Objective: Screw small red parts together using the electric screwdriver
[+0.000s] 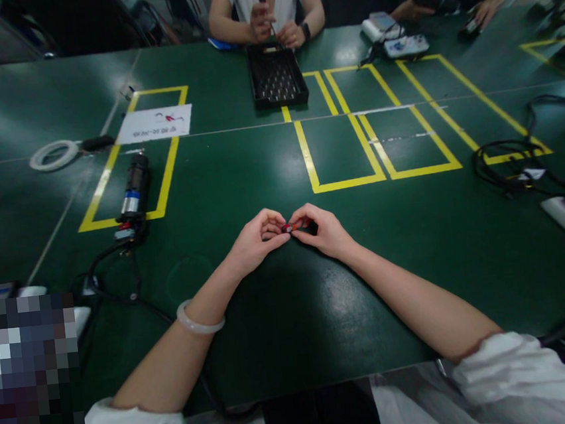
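Note:
Over the green table, my left hand (258,240) and my right hand (323,233) meet fingertip to fingertip. Pinched between both is a small red part (288,228) with a pale metallic spot and a dark and orange piece on its right side, perhaps short wires. It is too small to name, and the fingers cover much of it. Thumb and fingers of each hand are closed around an end of it. A pale bracelet (199,318) circles my left wrist.
A black and silver cylindrical tool (134,196) with a cable lies at left. Beyond it are a white paper sheet (155,124) and a white ring coil (54,156). Opposite, a person works at a black tray (280,99). Coiled black cable (501,167) lies at right.

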`<state>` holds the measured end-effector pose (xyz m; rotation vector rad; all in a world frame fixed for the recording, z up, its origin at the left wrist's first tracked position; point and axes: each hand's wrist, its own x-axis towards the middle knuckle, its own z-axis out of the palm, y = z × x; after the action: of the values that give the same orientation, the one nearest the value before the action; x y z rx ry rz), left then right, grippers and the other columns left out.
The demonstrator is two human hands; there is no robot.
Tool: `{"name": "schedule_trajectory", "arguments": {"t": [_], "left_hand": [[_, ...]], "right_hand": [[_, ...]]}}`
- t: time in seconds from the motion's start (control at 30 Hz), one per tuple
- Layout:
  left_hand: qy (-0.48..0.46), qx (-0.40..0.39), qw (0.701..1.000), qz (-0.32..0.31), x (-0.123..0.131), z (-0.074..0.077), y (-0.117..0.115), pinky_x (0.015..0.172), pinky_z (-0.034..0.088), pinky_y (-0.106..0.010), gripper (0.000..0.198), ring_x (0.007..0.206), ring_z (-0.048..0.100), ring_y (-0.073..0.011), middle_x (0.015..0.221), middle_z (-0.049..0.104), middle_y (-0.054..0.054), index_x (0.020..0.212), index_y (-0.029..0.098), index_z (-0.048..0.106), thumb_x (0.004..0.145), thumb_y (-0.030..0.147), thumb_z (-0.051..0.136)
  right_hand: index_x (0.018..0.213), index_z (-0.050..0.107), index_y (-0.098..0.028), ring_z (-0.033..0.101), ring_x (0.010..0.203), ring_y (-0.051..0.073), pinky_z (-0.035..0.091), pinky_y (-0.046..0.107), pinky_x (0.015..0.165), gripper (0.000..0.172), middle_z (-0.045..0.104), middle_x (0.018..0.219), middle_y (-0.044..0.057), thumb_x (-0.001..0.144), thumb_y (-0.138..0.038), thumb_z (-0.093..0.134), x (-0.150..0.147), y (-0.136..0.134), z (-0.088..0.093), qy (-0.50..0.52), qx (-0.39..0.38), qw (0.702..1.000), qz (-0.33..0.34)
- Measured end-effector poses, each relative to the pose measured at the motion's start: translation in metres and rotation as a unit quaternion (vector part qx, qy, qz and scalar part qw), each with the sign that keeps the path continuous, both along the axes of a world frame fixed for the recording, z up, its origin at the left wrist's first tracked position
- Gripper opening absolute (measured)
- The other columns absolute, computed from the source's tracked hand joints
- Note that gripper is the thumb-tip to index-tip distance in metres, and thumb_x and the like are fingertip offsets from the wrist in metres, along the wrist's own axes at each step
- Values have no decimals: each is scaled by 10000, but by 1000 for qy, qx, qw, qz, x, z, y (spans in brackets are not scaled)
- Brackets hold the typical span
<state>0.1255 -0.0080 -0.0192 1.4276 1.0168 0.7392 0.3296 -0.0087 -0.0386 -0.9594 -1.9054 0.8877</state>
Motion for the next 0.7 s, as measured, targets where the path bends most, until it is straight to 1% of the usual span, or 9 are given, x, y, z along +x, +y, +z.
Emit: {"name": "schedule_trajectory", "arguments": {"t": [0.1,0.2,0.43,0.6,0.7], "left_hand": [[10,9,1000,3,0,1,0,768,478,-263,314,834,607,-128,931,623,-37,980,147,564,797,336,737],[20,13,1000,13,-1,1,0,762,483,-269,317,832,617,-138,920,630,-41,969,148,568,801,360,732],[55,19,998,10,-1,2,0,781,491,-281,322,842,620,-146,918,637,-43,986,145,581,817,394,697],[81,33,996,14,-6,4,6,862,505,-332,375,953,635,-190,1016,653,-84,1077,143,587,834,420,655],[138,71,988,28,-24,15,14,912,503,-357,407,1020,633,-209,1128,651,-105,1154,151,584,861,430,618]], "right_hand": [[955,618,-197,623,823,150,494,290,748,124,659,928,26,840,-175,657,0,0,-1,3,-3,1000,2],[987,617,-196,626,831,150,498,291,757,162,660,938,28,835,-183,671,0,1,-1,4,-7,1000,2],[953,618,-188,622,798,144,489,287,729,118,651,918,29,843,-188,660,0,2,-4,16,-5,1000,-1],[943,614,-190,626,739,133,497,281,701,133,657,869,16,820,-190,664,0,4,-6,49,-57,997,-5],[941,617,-186,621,724,130,493,276,692,137,657,844,13,814,-205,668,0,5,-5,52,-74,996,-4]]}}
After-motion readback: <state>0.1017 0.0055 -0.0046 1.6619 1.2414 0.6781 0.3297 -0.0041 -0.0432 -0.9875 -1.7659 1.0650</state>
